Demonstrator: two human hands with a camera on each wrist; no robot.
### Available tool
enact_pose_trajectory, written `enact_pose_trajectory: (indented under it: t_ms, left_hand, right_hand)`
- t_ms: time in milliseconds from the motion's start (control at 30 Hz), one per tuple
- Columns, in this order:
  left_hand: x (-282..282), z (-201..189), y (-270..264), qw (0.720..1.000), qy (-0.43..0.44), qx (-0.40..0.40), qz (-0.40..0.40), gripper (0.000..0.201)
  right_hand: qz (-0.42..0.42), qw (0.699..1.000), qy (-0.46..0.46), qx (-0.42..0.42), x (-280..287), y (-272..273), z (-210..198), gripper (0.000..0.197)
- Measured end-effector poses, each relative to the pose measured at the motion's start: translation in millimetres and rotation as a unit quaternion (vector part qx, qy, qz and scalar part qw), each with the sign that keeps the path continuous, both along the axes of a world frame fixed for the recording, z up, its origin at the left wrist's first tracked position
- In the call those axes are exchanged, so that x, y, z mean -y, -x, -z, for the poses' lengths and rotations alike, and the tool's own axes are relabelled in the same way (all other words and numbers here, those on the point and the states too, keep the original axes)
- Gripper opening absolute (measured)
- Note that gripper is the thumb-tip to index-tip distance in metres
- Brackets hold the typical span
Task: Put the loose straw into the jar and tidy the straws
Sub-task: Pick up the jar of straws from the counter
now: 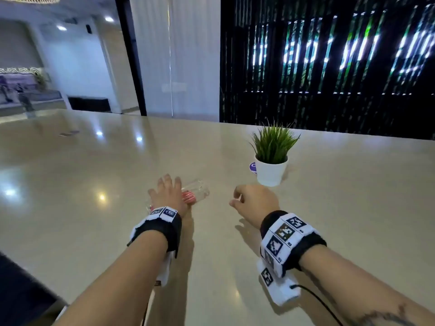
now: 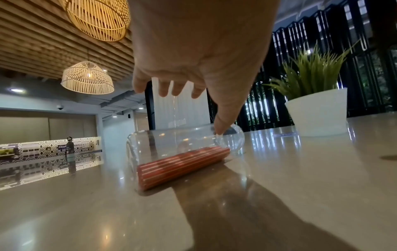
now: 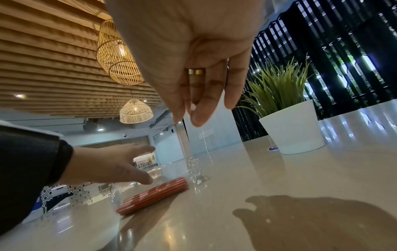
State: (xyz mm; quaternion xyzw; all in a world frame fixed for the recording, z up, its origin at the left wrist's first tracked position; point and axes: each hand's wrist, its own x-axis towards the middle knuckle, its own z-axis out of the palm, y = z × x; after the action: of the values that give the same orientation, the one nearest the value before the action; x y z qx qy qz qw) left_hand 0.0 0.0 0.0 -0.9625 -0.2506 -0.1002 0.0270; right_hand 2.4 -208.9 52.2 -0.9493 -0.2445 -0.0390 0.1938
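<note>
A clear glass jar (image 1: 199, 190) lies on its side on the beige table (image 1: 94, 184), with a bundle of red-and-white striped straws (image 2: 182, 166) lying inside along its lower wall. My left hand (image 1: 168, 191) hovers over the jar with straight, spread fingers; its thumb (image 2: 223, 122) touches the top of the jar (image 2: 184, 142). To the right, my right hand (image 1: 249, 200) hangs above the table with loosely curled fingers and holds nothing. From the right wrist view the straws (image 3: 152, 195) and the left hand (image 3: 107, 164) show at lower left. No straw shows outside the jar.
A white pot with a green plant (image 1: 270, 170) stands behind my right hand, with a purple round sticker (image 1: 253, 167) at its base. The glossy table stretches far left and back. A dark slatted wall rises behind the table's far edge.
</note>
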Motion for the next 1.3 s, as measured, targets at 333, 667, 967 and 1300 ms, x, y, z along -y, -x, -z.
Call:
enact_pose_trajectory:
  t_ms: [333, 667, 967, 1300]
  left_hand:
    - [-23, 19, -21, 0.997, 0.029, -0.063, -0.032, 0.095]
    - [-41, 20, -18, 0.997, 0.053, -0.060, -0.019, 0.073]
    - [8, 4, -10, 0.945, 0.285, 0.149, 0.061, 0.075]
    - [108, -20, 8, 0.826, 0.496, 0.187, 0.192, 0.084]
  right_hand:
    - [-0.005, 1.000, 0.004, -0.019, -15, -15, 25, 0.037]
    - [-0.001, 0.999, 0.004, -0.037, -26, -17, 45, 0.036]
    - [-0.022, 0.970, -0.213, -0.111, -35, -20, 35, 0.041]
    - [0.036, 0.906, -0.388, -0.165, -3, -24, 9, 0.052]
